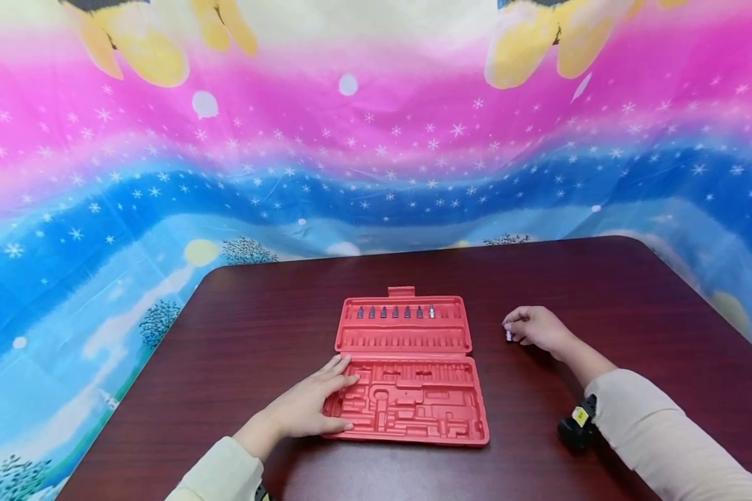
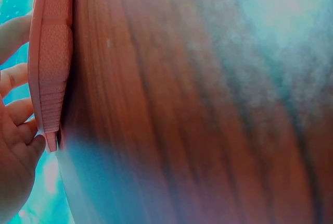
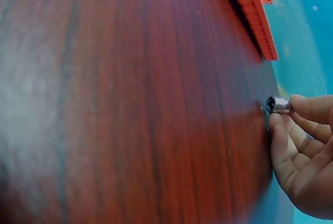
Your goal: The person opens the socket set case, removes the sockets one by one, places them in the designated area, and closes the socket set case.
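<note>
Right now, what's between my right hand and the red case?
The metal socket your right hand pinches, then bare tabletop up to the red case, as the head view shows.

Bench [image 1: 257, 306]: dark reddish-brown wood-grain top, far corners rounded. Directly on it: one red moulded plastic tool case [image 1: 407, 353], opened flat. Relative to case: bench top extends left and right; far edge runs beyond; pale sheen nearside.
</note>
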Tool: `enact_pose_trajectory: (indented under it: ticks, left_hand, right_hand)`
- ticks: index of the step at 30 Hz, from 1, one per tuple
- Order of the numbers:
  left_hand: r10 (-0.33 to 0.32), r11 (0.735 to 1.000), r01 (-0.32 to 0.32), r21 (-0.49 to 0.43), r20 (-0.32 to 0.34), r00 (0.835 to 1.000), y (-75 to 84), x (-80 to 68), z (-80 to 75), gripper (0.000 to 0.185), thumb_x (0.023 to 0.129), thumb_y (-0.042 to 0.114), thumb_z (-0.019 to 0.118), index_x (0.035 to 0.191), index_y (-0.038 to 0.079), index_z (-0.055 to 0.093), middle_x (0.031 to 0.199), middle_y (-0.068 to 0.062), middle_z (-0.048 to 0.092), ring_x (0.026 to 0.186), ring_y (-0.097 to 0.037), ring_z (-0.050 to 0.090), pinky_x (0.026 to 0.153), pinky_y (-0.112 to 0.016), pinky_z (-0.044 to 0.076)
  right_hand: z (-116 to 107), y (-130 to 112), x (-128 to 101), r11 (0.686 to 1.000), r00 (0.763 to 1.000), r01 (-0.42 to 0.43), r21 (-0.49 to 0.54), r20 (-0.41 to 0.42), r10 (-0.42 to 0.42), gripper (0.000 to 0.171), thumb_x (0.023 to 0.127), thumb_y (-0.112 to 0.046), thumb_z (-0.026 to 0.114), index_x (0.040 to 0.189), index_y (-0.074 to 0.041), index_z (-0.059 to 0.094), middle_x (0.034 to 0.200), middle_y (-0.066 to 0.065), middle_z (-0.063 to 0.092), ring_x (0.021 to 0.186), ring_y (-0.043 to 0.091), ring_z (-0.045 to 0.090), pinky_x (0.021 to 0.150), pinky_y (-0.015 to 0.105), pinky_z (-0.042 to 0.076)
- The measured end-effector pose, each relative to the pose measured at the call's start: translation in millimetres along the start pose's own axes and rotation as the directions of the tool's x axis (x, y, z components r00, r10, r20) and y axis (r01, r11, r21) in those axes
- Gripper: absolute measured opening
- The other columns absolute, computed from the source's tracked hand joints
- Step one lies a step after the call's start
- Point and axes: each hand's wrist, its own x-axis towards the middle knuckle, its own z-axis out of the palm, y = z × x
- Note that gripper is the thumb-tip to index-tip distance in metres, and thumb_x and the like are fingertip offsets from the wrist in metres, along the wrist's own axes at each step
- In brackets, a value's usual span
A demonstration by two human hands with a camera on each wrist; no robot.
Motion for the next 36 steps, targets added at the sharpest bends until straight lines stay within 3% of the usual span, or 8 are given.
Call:
enact_pose_trajectory:
  ticks: [17, 23, 36]
  left_hand:
    - [0.012, 1.000, -0.012, -0.020, -0.010, 1.000, -1.4, 0.1, 1.2, 0.069, 0.071, 0.045, 0.065, 0.127, 0.009, 0.045, 0.141, -0.008, 0.019, 0.129, -0.022, 0.011, 0.096, -0.041, 0.026]
    - [-0.014, 0.999, 0.014, -0.031, 0.001, 1.000, -0.7, -0.5, 0.1, 0.069, 0.071, 0.045, 0.065, 0.127, 0.011, 0.044, 0.142, -0.006, 0.017, 0.129, -0.019, 0.009, 0.097, -0.039, 0.025]
    - [-0.021, 0.999, 0.021, -0.024, 0.008, 1.000, -0.5, 0.0, -0.6, 0.069, 0.071, 0.045, 0.065, 0.127, 0.012, 0.045, 0.142, -0.006, 0.018, 0.129, -0.018, 0.008, 0.097, -0.039, 0.025]
  right_hand:
    - [3.9, -4.3, 3.3, 0.998, 0.997, -0.062, -0.024, -0.036, 0.061, 0.022, 0.086, -0.010, 0.050, 0.098, 0.008, 0.055, 0.076, 0.007, 0.058, 0.069, 0.018, 0.052, 0.061, 0.030, 0.045]
    - [7.3, -4.6, 5.0, 0.998, 0.995, -0.062, -0.034, -0.075, 0.059, 0.021, 0.085, -0.009, 0.051, 0.095, 0.009, 0.056, 0.073, 0.007, 0.057, 0.065, 0.017, 0.051, 0.058, 0.028, 0.044]
    - [7.6, -4.5, 4.4, 0.998, 0.996, -0.047, -0.043, -0.076, 0.044, 0.021, 0.085, -0.007, 0.050, 0.097, 0.010, 0.054, 0.079, 0.010, 0.056, 0.066, 0.017, 0.051, 0.059, 0.029, 0.045]
